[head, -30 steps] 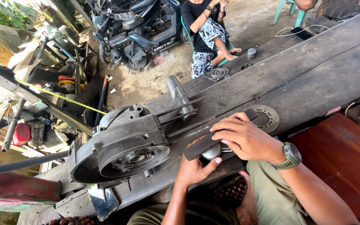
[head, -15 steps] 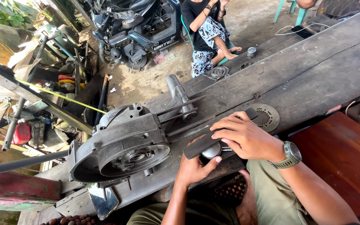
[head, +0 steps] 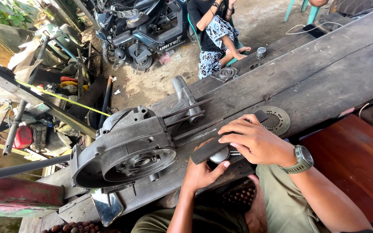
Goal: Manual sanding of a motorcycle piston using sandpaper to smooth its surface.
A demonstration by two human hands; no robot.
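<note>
Both forearms are bare, with no sleeves reaching the wrists. The right hand [head: 255, 142] wears a wristwatch [head: 304, 159] with a round grey case and an olive-green strap. The left hand [head: 201, 172] is bare, and olive-green trousers [head: 281, 198] cover the legs.

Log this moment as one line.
left hand: under round metal part | right hand: on black belt | engine case: beside, on wooden bench
</note>
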